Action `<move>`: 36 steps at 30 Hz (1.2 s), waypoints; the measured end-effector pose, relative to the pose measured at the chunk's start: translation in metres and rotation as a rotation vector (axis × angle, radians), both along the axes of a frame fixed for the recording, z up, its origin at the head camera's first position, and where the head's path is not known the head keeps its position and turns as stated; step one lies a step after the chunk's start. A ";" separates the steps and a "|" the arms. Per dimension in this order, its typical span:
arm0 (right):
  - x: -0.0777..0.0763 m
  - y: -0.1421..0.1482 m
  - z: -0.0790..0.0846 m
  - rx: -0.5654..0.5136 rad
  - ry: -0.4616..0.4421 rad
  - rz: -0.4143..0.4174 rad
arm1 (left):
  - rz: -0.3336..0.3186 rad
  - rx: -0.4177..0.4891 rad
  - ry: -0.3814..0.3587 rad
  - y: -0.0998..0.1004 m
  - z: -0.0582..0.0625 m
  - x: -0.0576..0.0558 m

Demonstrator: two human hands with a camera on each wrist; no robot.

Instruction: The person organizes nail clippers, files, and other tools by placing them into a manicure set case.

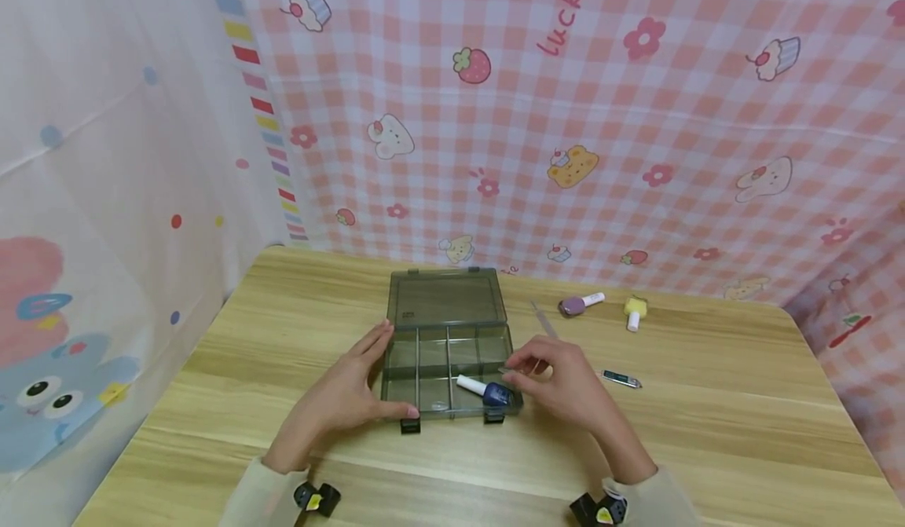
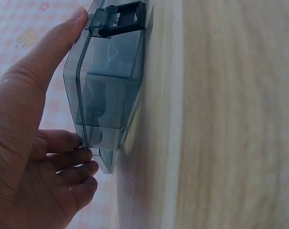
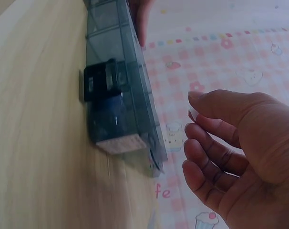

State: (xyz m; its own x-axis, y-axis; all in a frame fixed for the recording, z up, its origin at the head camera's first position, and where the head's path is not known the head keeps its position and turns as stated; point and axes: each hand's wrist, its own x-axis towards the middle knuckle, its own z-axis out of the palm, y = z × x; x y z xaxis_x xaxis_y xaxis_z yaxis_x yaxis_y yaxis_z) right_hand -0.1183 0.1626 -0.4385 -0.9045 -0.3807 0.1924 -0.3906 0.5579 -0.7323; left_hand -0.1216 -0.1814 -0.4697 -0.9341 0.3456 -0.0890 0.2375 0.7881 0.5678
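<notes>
A clear grey plastic storage box (image 1: pixel 396 354) with dividers lies on the table, its lid (image 1: pixel 447 299) folded back. My left hand (image 1: pixel 346 386) holds the left end of the box, thumb at the front corner and fingertips along the side rim. Inside, toward the right, lies a dark blue nail polish bottle (image 1: pixel 498 394), its white cap pointing left across a divider. Over the right side of the box, my right hand (image 1: pixel 555 370) pinches a small translucent white piece (image 3: pixel 193 113) between thumb and index finger. Its other fingers are curled loosely.
Behind and right of the box lie a purple nail polish bottle (image 1: pixel 571 305), a yellow one (image 1: pixel 635 309) and a thin pale strip (image 1: pixel 543 319). A slim dark piece with silver edges (image 1: pixel 621 378) sits right of my right hand. Black latches (image 1: pixel 410 426) hang at the box's front.
</notes>
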 end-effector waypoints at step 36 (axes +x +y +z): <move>-0.008 -0.078 -0.005 -0.002 -0.007 0.160 | -0.010 0.012 0.021 0.000 -0.001 0.000</move>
